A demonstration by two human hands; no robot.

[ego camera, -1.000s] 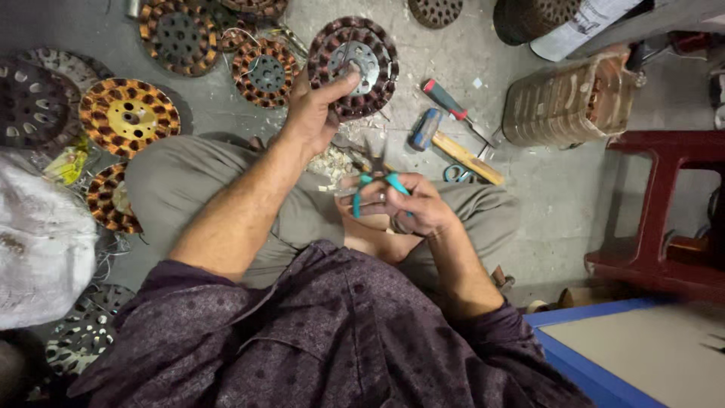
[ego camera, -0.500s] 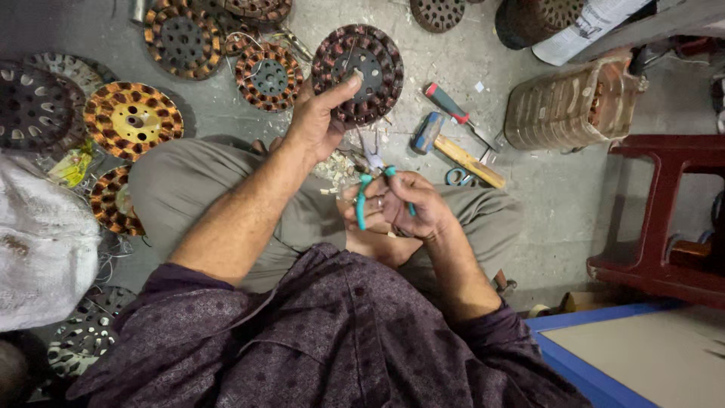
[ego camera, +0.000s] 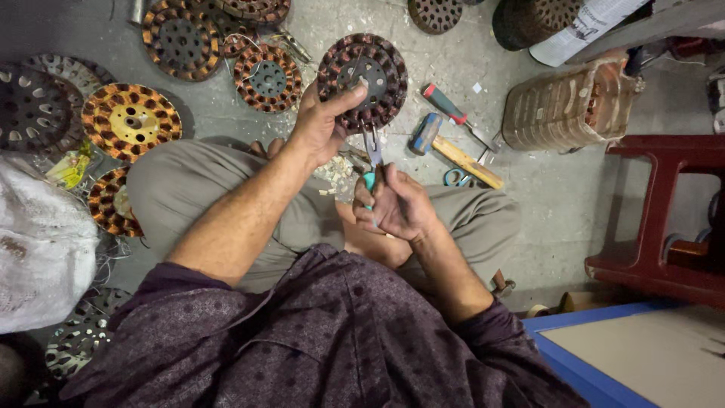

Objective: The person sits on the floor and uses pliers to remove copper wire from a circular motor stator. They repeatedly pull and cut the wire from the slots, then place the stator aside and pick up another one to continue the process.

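My left hand (ego camera: 323, 125) grips a round motor stator (ego camera: 363, 80) with dark copper windings, holding it up over the floor in front of my knees. My right hand (ego camera: 396, 205) is closed around pliers (ego camera: 371, 159) with teal handles. The pliers' jaws point up and touch the lower edge of the stator. Both hands are above my crossed legs in grey trousers.
Several more wound stators (ego camera: 130, 119) lie on the concrete floor at the left and top. A hammer (ego camera: 453, 151), a red-handled screwdriver (ego camera: 453, 112) and scissors (ego camera: 455, 177) lie right of the hands. A woven basket (ego camera: 566, 106), a red stool (ego camera: 664, 219) and a white sack (ego camera: 41, 242) stand around.
My right hand has swung the pliers upright and brought their jaws up to the stator's lower edge. My left hand still holds the stator, slightly lower and closer.
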